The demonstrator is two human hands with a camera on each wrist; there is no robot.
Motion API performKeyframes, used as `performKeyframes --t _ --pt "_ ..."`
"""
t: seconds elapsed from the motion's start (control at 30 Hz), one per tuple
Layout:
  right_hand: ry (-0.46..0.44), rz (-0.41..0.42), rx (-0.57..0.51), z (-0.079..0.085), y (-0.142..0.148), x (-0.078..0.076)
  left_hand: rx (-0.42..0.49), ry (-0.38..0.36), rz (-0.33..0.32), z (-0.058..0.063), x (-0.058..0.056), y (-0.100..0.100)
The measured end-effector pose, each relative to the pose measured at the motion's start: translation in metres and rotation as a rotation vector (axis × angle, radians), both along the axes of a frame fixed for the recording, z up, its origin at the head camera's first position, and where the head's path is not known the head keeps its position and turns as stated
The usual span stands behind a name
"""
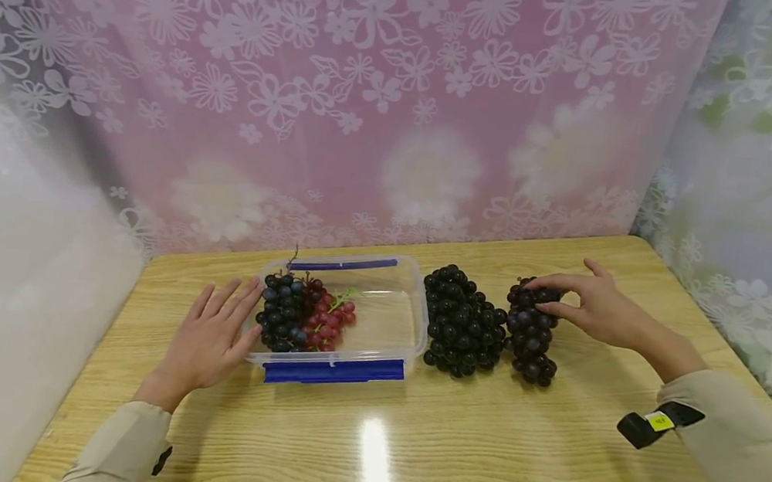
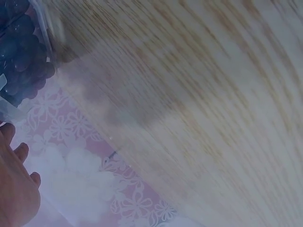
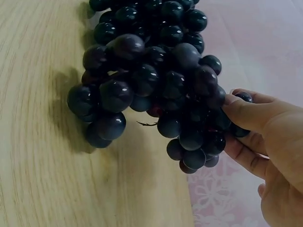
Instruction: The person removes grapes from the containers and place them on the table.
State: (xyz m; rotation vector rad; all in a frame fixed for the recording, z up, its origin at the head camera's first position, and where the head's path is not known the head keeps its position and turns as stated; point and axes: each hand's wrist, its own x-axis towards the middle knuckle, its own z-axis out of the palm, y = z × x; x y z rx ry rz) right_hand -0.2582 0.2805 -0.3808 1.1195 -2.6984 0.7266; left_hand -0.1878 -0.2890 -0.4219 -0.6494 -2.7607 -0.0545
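Observation:
My right hand [image 1: 599,308] pinches the upper end of a dark purple grape bunch [image 1: 529,336] at the right of the row. In the right wrist view, thumb and fingers close round several grapes [image 3: 194,118] at one end of that bunch. My left hand [image 1: 213,333] lies with straight fingers against the left end of a clear plastic box [image 1: 388,295] with blue clips. Inside the box, on its left side, are a black grape bunch [image 1: 279,312] and a red grape bunch [image 1: 329,321]. The left wrist view shows part of the left hand [image 2: 16,184] beside the box.
Between the box and the held bunch sits a large black grape bunch [image 1: 463,322]. All stands on a wood-grain table [image 1: 477,451]. A pink floral curtain [image 1: 342,113] hangs behind the table, with pale curtains on both sides.

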Motion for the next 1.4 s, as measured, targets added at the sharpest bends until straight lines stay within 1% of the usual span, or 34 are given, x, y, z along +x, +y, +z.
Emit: performKeyframes --t 0.3,0.5,0.57,0.73,0.87,0.97,1.17,1.3,1.4 --pt "0.029 -0.026 0.064 -0.010 -0.014 -0.011 0.005 -0.015 0.011 0.000 0.000 0.000" --pt "0.057 -0.045 0.072 -0.021 -0.019 -0.017 0.011 -0.023 0.012 -0.001 0.000 0.001" --pt "0.075 -0.058 0.105 -0.023 -0.020 -0.017 0.013 -0.022 0.014 -0.002 0.000 0.001" --pt "0.071 -0.100 0.225 -0.026 -0.025 -0.016 0.022 -0.022 0.013 -0.003 0.000 0.001" --pt "0.050 -0.103 0.266 -0.027 -0.027 -0.015 0.031 -0.020 0.010 -0.004 0.000 0.001" --pt "0.035 -0.090 0.263 -0.027 -0.026 -0.014 0.037 -0.018 0.007 -0.005 -0.001 0.000" --pt "-0.013 -0.080 0.212 -0.025 -0.020 -0.010 0.048 -0.025 0.003 -0.005 -0.001 0.000" --pt "0.018 -0.065 0.190 -0.021 -0.017 -0.007 0.048 -0.023 0.000 -0.003 0.000 0.000" --pt "0.044 -0.071 0.191 -0.017 -0.015 -0.006 0.042 -0.017 -0.004 -0.002 0.000 -0.001"
